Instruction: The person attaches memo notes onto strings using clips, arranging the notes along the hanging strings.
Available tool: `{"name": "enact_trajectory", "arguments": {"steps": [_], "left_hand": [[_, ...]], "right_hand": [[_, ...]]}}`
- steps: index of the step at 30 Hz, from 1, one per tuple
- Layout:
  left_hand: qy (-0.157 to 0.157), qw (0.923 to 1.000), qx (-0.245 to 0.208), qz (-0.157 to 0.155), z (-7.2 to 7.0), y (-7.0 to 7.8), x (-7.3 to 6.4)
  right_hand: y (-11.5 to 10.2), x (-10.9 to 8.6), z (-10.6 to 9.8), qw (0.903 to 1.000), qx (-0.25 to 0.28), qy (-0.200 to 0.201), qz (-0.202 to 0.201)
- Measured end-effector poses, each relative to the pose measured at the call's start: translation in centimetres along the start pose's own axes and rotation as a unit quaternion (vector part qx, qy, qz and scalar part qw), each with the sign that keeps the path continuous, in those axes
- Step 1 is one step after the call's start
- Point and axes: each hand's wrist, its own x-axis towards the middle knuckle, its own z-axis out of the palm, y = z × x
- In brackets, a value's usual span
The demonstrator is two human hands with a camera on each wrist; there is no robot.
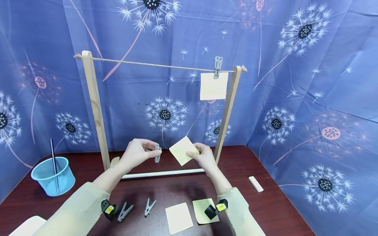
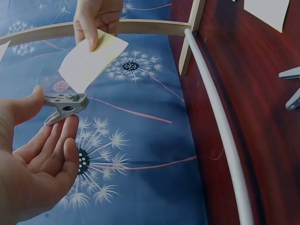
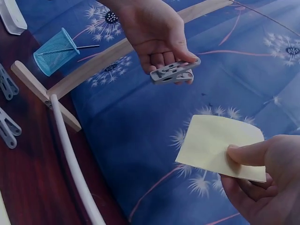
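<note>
Between thumb and fingers my left hand [image 1: 138, 153] pinches a grey clothespin [image 2: 67, 104], raised above the table in front of the wooden frame. My right hand [image 1: 205, 156] holds a pale yellow paper square [image 3: 215, 145] by one corner, thumb on top and fingers beneath. The paper and the clothespin are apart in the head view, paper to the right. Higher up, a second grey clothespin [image 1: 218, 67] clips a cream paper square [image 1: 214, 87] to the rope [image 1: 147, 65], near the right post.
Two grey clothespins [image 1: 125, 211] and two paper squares [image 1: 179, 218] lie on the dark red table [image 1: 236, 196]. A blue mesh cup [image 1: 53, 177] with a pen stands left. At right lies a white block [image 1: 255, 184]. A white bar [image 1: 165, 172] joins the wooden posts [image 1: 95, 111] low down.
</note>
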Motion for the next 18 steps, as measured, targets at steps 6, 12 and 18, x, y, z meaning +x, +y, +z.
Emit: {"name": "enact_trajectory", "arguments": {"steps": [6, 12, 18], "left_hand": [[0.005, 1.0000, 0.000, 0.000, -1.3, 1.6, 1.1], [-0.003, 0.9997, -0.023, 0.001, -2.8, 3.9, 2.4], [0.011, 0.9991, -0.036, 0.019, -4.1, 6.1, 3.7]], "right_hand": [[-1.3, 0.9, -0.4, 0.9996, -0.004, 0.015, -0.024], [-2.7, 1.3, -0.5, 0.9971, 0.024, 0.029, -0.066], [-4.6, 1.9, -0.2, 0.9940, 0.044, 0.033, -0.095]]}}
